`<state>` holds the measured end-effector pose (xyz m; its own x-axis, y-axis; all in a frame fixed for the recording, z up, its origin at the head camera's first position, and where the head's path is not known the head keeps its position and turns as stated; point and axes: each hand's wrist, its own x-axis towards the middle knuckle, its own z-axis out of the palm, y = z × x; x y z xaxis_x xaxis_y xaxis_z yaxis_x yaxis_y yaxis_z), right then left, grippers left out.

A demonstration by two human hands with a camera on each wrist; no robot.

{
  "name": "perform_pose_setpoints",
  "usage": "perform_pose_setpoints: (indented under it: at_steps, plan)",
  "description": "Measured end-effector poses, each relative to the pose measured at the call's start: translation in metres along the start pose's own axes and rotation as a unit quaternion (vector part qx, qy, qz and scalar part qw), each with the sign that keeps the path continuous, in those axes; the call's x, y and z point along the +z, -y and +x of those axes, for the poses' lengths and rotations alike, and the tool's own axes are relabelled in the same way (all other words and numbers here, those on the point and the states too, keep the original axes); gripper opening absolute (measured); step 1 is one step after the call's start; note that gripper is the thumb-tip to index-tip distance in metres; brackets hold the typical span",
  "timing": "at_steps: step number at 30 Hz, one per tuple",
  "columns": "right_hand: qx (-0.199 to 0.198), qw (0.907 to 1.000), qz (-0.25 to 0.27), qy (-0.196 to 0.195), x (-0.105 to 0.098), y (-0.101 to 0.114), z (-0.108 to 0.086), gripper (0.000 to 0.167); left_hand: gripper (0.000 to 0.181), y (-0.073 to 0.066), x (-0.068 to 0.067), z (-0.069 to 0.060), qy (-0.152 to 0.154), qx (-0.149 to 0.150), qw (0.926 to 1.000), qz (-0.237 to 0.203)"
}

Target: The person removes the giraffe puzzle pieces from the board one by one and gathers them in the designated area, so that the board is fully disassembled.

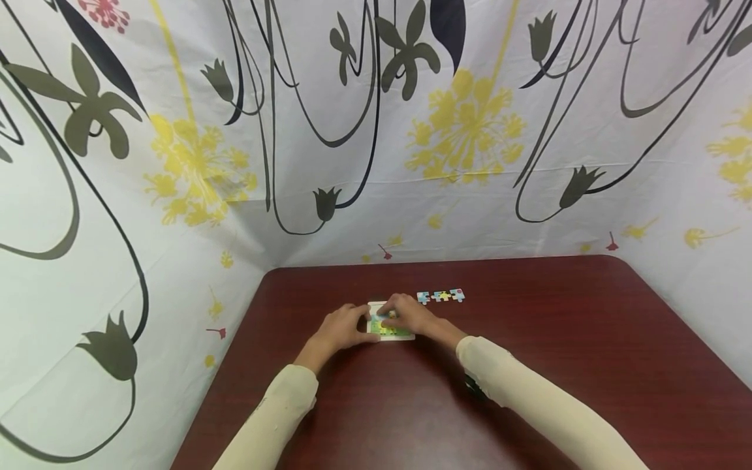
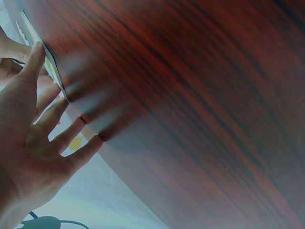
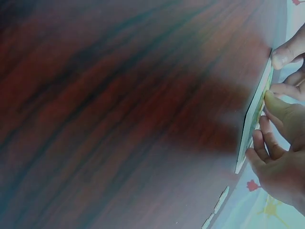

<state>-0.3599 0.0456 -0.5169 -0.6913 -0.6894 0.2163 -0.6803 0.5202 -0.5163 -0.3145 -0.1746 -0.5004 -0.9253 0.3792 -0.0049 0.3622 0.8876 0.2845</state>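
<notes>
A small pale-framed puzzle tray (image 1: 405, 337) with green, yellow and blue pieces lies on the table. My left hand (image 1: 343, 328) holds its left side, thumb at the near corner and index finger farther back. In the left wrist view, my left hand (image 2: 33, 138) has its other fingers spread, tips at the tray's edge (image 2: 56, 71) and on the table. My right hand (image 1: 411, 314) is over the tray, thumb and fingertips touching the puzzle. The right wrist view shows my right hand (image 3: 286, 162) bent at the tray rim (image 3: 247, 126); whether a piece is under its fingertips is hidden.
Three loose puzzle pieces (image 1: 440, 296) lie in a row behind and right of the tray, near the back of the dark red table (image 1: 529, 313). A patterned cloth (image 1: 376, 130) hangs behind and along both sides of the table.
</notes>
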Motion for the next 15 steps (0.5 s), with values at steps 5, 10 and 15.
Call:
perform_pose_setpoints:
  at_steps: [5,10,15]
  plan:
    - [0.009,0.9999,0.007,-0.001,0.0003,0.0000,-0.0012,0.023,0.057,0.0006,0.0003,0.0007,-0.001,0.002,1.0000,0.003]
    - [0.019,0.9998,0.007,-0.007,0.0020,0.0000,-0.0006,0.022,0.056,0.0018,0.0016,0.0011,-0.003,0.001,1.0000,0.004]
    - [0.034,0.9993,0.010,-0.013,0.0032,0.0005,-0.0008,0.022,0.056,0.0008,0.0001,-0.0011,-0.001,0.003,1.0000,-0.008]
